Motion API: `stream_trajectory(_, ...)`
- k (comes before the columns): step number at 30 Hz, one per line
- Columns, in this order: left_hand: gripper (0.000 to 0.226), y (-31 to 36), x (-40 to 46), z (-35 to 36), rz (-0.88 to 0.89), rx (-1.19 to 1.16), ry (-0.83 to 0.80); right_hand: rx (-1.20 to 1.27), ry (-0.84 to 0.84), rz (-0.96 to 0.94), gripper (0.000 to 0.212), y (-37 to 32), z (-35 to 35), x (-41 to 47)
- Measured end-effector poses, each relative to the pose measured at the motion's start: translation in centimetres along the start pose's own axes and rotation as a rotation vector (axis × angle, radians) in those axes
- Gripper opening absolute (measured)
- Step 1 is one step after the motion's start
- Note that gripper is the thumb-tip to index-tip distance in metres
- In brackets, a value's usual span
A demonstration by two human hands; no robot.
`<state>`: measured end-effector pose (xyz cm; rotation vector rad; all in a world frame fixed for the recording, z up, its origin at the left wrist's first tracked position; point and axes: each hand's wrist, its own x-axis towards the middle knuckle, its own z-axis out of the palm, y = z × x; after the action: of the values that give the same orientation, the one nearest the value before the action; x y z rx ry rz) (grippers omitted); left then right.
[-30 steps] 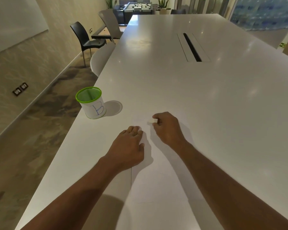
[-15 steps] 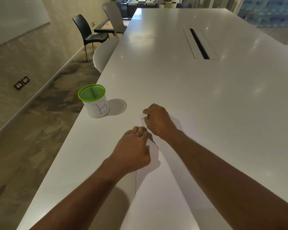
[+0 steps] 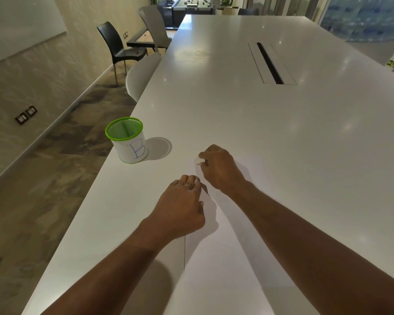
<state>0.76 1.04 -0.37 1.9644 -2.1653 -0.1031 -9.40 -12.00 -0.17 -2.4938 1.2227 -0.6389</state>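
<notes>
White conference table (image 3: 237,121), paper sheet (image 3: 218,269) on it: I see the right hand (image 3: 221,169) pinch a corner, likely folding, just beyond the left hand (image 3: 180,208), fingers curled to steady it; grip unclear.

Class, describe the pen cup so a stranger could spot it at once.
Start at the long white table. Near its left edge, beyond the left hand, stands the pen cup. Only it has a green mesh rim and a blue B.
</notes>
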Motion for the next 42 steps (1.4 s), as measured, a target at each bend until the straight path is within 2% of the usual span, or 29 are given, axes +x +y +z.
stream_trajectory(4, 0.047, -0.2, 0.1, 0.1, 0.002, -0.012, 0.007, 0.016, -0.084, -0.077, 0.027, -0.7, 0.1, -0.4)
stream_trajectory(10, 0.049, -0.3, 0.1, 0.2, 0.004, 0.036, -0.020, 0.025, 0.034, 0.065, 0.028, 1.0, -0.7, -0.4)
stream_trajectory(18, 0.047, -0.2, 0.1, 0.2, 0.005, 0.017, -0.006, 0.025, -0.011, -0.037, 0.025, 0.3, -0.3, -1.7)
stream_trajectory(24, 0.055, -0.4, 0.3, -0.1, -0.001, 0.084, -0.063, 0.053, 0.095, 0.208, 0.025, 2.3, -1.8, -1.2)
stream_trajectory(29, 0.046, -0.8, 1.4, 0.7, -0.018, 0.151, -0.002, 0.133, 0.110, 0.368, 0.027, 3.3, -2.3, -3.8)
stream_trajectory(33, 0.038, -1.0, 2.5, 0.7, -0.019, 0.106, 0.017, 0.213, 0.141, 0.412, 0.026, 3.8, -2.0, -4.2)
stream_trajectory(38, 0.049, -1.3, 2.7, 0.3, -0.001, -0.062, -0.042, 0.172, 0.144, 0.398, 0.023, 3.4, -1.7, -4.2)
stream_trajectory(42, 0.051, -1.6, 2.8, 0.4, 0.015, -0.070, -0.066, 0.118, 0.131, 0.369, 0.024, 3.0, -2.0, -3.9)
